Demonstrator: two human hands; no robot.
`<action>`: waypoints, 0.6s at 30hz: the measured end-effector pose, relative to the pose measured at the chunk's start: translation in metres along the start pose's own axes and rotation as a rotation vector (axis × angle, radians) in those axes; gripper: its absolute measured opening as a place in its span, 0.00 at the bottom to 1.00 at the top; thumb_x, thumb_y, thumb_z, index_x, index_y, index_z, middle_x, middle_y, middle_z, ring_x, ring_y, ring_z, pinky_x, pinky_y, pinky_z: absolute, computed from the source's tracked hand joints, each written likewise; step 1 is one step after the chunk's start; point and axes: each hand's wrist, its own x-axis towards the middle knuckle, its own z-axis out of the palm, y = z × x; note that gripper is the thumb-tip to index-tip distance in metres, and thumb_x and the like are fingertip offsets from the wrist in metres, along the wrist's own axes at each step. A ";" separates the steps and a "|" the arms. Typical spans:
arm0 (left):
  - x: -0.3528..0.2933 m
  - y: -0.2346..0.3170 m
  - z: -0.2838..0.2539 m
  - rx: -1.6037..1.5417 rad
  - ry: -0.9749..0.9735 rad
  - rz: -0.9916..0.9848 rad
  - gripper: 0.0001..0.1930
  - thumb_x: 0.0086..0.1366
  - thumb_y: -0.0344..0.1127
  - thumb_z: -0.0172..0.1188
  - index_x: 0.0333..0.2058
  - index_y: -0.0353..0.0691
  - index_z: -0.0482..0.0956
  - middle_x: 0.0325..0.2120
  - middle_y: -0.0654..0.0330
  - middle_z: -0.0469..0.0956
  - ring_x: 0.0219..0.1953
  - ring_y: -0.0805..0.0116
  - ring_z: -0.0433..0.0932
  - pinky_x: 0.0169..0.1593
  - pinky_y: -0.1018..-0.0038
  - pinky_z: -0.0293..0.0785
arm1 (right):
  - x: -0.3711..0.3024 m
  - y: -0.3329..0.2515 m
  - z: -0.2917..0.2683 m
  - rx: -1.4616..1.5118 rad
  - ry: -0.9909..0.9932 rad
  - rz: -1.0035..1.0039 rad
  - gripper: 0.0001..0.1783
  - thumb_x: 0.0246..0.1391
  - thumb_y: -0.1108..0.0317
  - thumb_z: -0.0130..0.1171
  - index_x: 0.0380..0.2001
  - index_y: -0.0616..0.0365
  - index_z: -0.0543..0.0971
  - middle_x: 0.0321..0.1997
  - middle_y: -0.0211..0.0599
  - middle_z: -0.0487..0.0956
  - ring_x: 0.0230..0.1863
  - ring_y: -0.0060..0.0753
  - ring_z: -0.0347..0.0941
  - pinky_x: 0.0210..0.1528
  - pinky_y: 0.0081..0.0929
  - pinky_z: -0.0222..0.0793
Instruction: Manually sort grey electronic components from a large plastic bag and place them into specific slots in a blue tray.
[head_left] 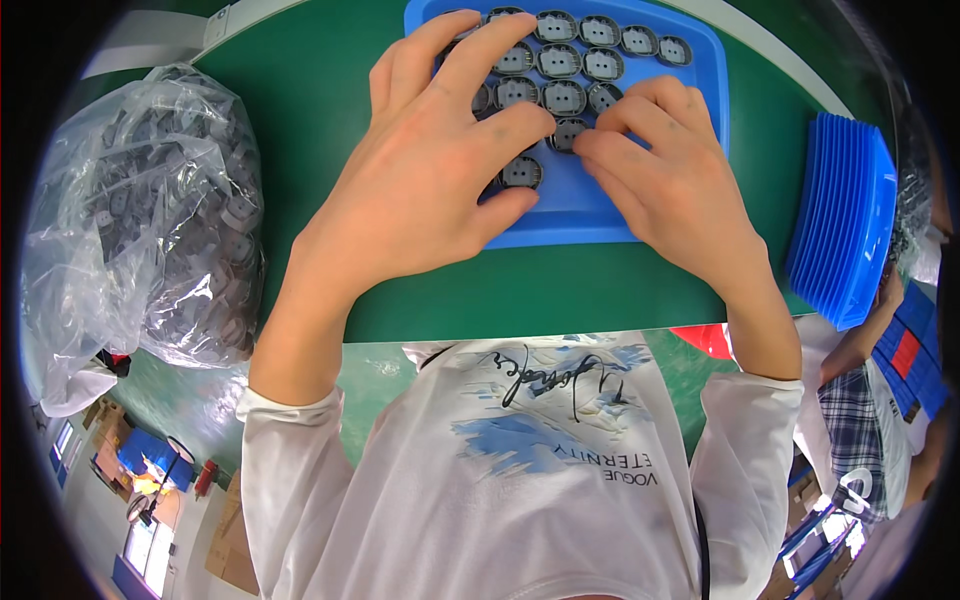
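A shallow blue tray lies on the green table, holding rows of small grey-black oval plastic housings. My left hand spreads over the tray's left side, its index fingertip touching one housing near the middle. From the other side, my right hand has curled fingers at that same housing, with fingertips pressed close to its right edge. Under the left hand, between index finger and thumb, sits another housing. The left palm hides part of the tray and some housings.
A clear plastic bag full of grey plastic parts stands at the table's left. Nested blue trays are stacked on edge at the right. Beyond them, another person in plaid clothing is partly visible. Cardboard boxes stand at lower left.
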 end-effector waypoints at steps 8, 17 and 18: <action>-0.005 0.000 0.013 0.044 0.101 0.036 0.22 0.46 0.37 0.73 0.43 0.46 0.83 0.67 0.49 0.59 0.67 0.40 0.54 0.66 0.50 0.54 | 0.004 0.004 -0.010 0.062 0.059 0.036 0.12 0.44 0.73 0.68 0.35 0.57 0.81 0.35 0.34 0.76 0.45 0.43 0.70 0.49 0.37 0.66; -0.004 -0.002 0.022 0.088 0.178 0.058 0.20 0.46 0.39 0.74 0.41 0.49 0.86 0.68 0.55 0.61 0.68 0.41 0.54 0.66 0.50 0.54 | -0.006 0.012 -0.017 -0.079 -0.019 0.106 0.11 0.44 0.73 0.68 0.33 0.58 0.80 0.35 0.35 0.76 0.45 0.43 0.70 0.49 0.37 0.66; -0.004 -0.001 0.022 0.088 0.179 0.060 0.20 0.46 0.39 0.74 0.41 0.49 0.86 0.68 0.55 0.61 0.68 0.41 0.54 0.66 0.50 0.54 | -0.007 0.012 -0.016 -0.063 -0.023 0.092 0.10 0.44 0.73 0.68 0.33 0.59 0.80 0.35 0.35 0.75 0.44 0.42 0.70 0.48 0.37 0.67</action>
